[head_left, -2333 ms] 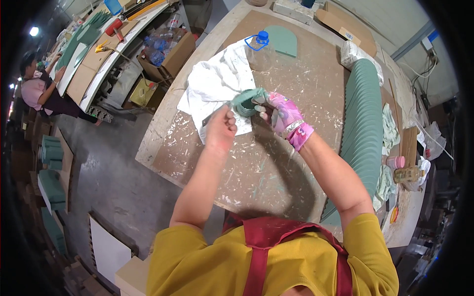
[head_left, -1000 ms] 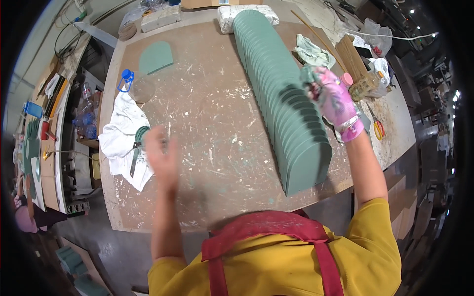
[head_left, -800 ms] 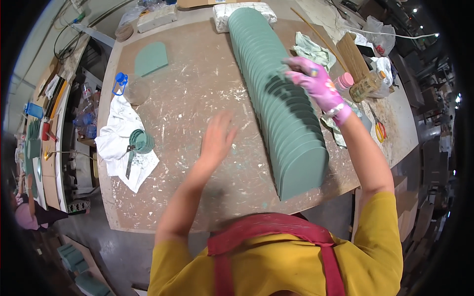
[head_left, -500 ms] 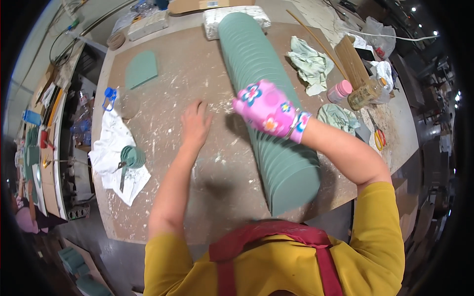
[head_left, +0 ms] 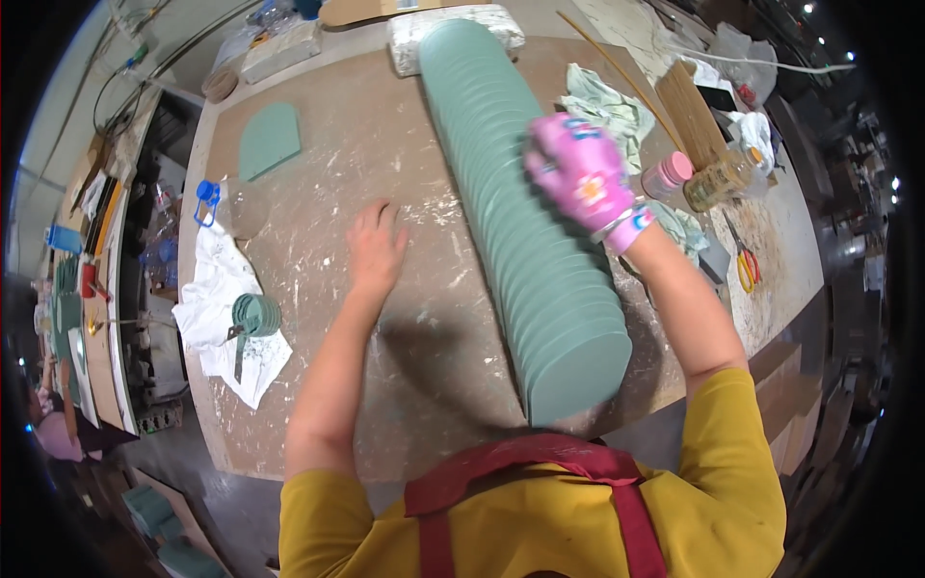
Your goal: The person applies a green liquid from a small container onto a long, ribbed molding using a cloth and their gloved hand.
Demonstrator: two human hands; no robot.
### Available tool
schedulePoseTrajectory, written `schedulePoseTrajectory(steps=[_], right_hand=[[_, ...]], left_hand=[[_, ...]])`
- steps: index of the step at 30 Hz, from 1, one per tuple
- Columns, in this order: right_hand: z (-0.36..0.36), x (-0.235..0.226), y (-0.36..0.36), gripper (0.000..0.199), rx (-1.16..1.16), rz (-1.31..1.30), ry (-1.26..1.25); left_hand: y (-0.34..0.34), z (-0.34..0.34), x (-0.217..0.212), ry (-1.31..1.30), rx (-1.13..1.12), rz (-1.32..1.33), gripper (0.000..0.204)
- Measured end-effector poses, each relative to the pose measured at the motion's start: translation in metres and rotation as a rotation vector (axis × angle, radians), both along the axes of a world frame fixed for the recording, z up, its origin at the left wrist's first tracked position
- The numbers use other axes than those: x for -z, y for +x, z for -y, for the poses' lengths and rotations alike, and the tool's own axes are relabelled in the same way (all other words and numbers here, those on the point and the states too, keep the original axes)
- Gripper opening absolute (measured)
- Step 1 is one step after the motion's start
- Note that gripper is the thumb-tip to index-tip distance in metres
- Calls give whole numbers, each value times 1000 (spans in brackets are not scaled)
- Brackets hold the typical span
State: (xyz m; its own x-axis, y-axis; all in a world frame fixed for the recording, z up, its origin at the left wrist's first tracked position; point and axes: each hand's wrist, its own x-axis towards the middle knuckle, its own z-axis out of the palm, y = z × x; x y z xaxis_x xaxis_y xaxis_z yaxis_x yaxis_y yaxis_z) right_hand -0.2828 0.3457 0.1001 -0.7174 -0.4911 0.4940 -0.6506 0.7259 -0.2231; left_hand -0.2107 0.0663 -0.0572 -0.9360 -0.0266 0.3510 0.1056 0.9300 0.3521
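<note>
A long row of overlapping thin green pieces with rounded ends lies across the table, running away from me. Over its right side is my right hand, in a pink flowered glove. Its fingers are curled in, and whatever they may hold is hidden. My left hand rests flat on the brown tabletop, left of the row, bare and with nothing in it. Farther left lies a separate green piece of a similar rounded shape.
A white wrapped block sits at the row's far end. On the left are a clear jug with a blue cap and a white cloth under a green coil. Rightward are a crumpled cloth, a pink-lidded jar, a bottle and scissors.
My gloved right hand has moved to the right and slightly farther away, from the row's left edge to its right side. My left hand stays flat on the table.
</note>
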Motion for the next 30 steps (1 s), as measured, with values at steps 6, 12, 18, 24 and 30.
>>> schedulePoseTrajectory(steps=[6, 12, 18, 24, 30], right_hand=[[9, 15, 15, 21, 14, 48, 33], [-80, 63, 19, 42, 355, 630, -407], [-51, 34, 22, 38, 158, 412, -548], [-48, 20, 11, 32, 134, 247, -127], [76, 18, 10, 9, -391, 116, 300]], left_hand=[[10, 5, 1, 27, 41, 2, 36], [-4, 4, -15, 2, 42, 78, 35], [-32, 12, -15, -62, 126, 20, 38], [-31, 6, -9, -85, 25, 23, 41], [-29, 11, -2, -15, 20, 30, 39]])
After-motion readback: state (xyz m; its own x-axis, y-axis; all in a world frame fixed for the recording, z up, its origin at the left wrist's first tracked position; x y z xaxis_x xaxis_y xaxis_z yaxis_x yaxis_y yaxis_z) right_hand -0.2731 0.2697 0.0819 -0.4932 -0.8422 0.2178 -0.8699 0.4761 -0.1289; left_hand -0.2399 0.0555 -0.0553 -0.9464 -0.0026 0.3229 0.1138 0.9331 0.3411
